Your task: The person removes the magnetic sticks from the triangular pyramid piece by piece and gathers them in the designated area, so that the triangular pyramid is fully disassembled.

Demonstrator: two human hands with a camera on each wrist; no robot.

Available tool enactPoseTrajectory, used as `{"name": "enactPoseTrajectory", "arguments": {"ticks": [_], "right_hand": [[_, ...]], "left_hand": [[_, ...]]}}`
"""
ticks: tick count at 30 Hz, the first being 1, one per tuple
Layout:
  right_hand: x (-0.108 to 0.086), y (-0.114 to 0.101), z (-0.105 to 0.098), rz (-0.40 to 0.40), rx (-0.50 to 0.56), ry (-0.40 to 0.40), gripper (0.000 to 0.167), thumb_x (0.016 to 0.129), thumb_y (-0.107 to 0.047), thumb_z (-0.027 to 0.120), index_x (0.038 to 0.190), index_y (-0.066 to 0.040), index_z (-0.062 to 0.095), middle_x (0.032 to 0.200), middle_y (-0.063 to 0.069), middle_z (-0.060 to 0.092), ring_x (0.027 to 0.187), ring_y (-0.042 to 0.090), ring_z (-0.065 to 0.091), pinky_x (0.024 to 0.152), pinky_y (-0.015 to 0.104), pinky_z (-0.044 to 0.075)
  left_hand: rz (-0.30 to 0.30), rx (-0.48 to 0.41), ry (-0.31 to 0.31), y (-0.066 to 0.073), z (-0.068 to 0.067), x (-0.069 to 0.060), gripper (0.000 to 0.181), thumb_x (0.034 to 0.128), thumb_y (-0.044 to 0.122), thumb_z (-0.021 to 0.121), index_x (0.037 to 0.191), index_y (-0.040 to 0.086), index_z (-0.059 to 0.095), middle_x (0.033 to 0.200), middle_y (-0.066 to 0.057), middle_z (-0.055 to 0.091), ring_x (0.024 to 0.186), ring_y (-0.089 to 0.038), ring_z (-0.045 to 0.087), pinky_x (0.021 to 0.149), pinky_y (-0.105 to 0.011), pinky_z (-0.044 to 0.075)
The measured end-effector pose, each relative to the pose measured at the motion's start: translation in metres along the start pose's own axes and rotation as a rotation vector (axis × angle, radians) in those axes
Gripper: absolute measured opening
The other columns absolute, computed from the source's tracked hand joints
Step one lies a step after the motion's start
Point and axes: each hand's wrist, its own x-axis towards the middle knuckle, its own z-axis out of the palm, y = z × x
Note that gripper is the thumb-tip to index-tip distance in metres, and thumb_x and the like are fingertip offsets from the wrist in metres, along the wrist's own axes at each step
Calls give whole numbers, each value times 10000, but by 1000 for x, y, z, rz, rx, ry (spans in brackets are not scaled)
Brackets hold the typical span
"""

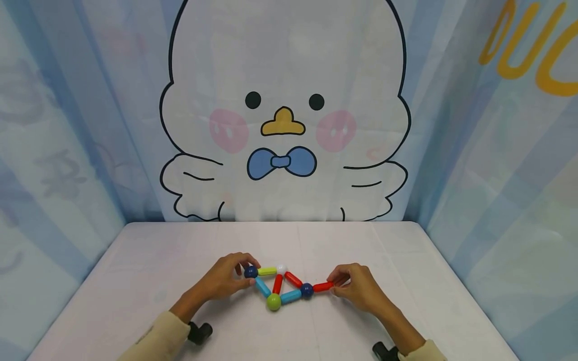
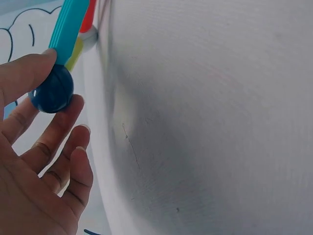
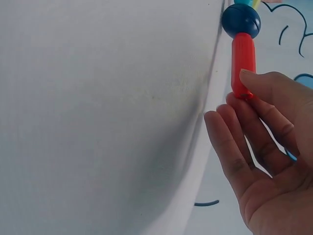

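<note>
Rods and balls form a joined shape in the head view: a green ball, a white ball, a yellow-green rod, blue rods and red rods. At its left corner my left hand pinches a dark blue ball between thumb and fingers. A red rod sticks out rightward from the other dark blue ball; my right hand pinches its free end between thumb and fingers.
The pale cloth-covered table extends around both hands. Behind it hangs a curtain with a cartoon bird drawing, and patterned blue curtains flank the table.
</note>
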Motion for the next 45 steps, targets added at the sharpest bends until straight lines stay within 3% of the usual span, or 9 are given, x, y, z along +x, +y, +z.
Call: {"name": "enactPoseTrajectory", "arguments": {"ticks": [19,30,39,45], "right_hand": [[3,1,3,10,-64,-8,224,798,-6,899,910,-171,797,866,-50,738,798,90,654,742,212,550],[3,-3,6,43,-121,9,211,805,-14,896,897,-181,807,839,-71,714,784,94,613,728,212,527],[2,-2,7,32,-130,12,203,797,-29,907,908,-169,810,831,-66,708,778,100,601,715,214,512],[2,-7,8,34,-128,41,207,821,-94,910,983,-185,817,918,-76,745,859,96,640,792,263,578]], "left_hand": [[-91,117,13,0,7,2,304,846,156,907,1095,243,757,1020,66,662,938,-140,548,833,-311,488],[-100,127,13,-2,10,3,305,846,179,910,1097,249,751,989,64,654,919,-143,545,824,-317,490],[-64,133,6,-5,9,2,325,848,189,910,1130,233,756,993,68,668,919,-137,550,815,-298,487],[-68,121,8,-5,4,0,363,842,213,916,1166,224,753,1011,61,690,932,-144,563,829,-317,500]]}}
